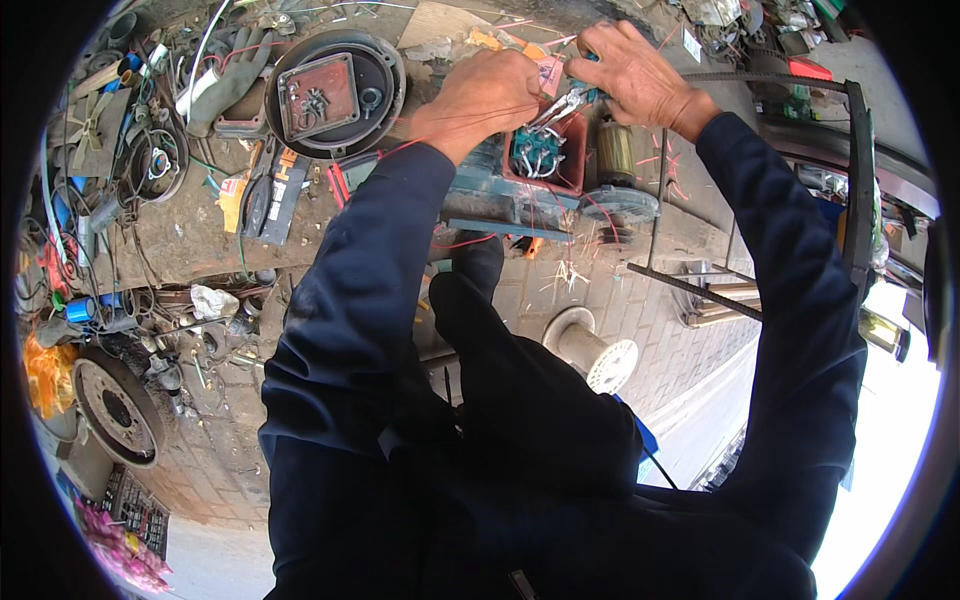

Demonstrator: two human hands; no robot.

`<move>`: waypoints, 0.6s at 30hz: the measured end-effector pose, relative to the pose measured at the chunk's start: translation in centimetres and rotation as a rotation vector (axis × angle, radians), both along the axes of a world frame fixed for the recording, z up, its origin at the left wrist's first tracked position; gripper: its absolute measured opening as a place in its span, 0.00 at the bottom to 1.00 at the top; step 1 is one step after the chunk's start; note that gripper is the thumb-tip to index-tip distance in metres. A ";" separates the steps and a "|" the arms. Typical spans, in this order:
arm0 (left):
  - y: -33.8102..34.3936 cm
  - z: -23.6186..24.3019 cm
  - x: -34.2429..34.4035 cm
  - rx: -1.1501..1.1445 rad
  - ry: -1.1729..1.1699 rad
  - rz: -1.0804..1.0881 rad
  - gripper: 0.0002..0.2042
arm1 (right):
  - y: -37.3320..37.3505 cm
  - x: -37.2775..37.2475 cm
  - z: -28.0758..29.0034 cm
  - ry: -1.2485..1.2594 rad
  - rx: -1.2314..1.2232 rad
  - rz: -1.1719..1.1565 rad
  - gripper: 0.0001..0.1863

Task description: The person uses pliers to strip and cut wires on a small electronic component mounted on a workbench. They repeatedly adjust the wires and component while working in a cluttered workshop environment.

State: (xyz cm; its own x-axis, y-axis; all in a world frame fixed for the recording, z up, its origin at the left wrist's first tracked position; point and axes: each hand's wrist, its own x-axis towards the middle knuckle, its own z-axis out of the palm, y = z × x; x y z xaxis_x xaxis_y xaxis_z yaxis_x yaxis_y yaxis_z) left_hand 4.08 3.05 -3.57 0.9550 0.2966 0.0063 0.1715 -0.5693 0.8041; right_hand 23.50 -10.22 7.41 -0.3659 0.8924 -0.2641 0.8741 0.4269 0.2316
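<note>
My right hand (640, 85) is closed around the teal handles of a pair of pliers (562, 107), whose metal jaws slant down toward a red terminal box (572, 172). Inside that box sits a teal terminal block (537, 152) with metal posts and thin wires. Just left of the jaws, my left hand (482, 98) has its fingers curled together. Thin red wires run close to those fingers, but what they pinch is hidden. The box is on a blue-green machine body (480, 185) on the cluttered bench.
To the left, a round black pan (385, 135) holds a square lid with screws. Black-handled cutters (258, 190) and a grey glove (240, 85) lie nearby. At right stand a yellowish cylinder (615, 152) and a dark metal frame (855, 180). A cable spool (575, 335) is on the brick floor.
</note>
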 end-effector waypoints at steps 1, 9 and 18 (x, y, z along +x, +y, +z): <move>0.0 -0.1 0.0 -0.008 0.001 0.003 0.08 | 0.1 0.0 0.0 0.004 0.002 0.002 0.32; -0.2 0.1 -0.2 -0.013 -0.052 0.022 0.07 | 0.4 -0.1 -0.1 0.019 0.010 0.007 0.30; -0.2 0.3 0.1 0.016 -0.009 0.022 0.08 | 0.5 -0.3 -0.4 0.033 0.027 0.004 0.29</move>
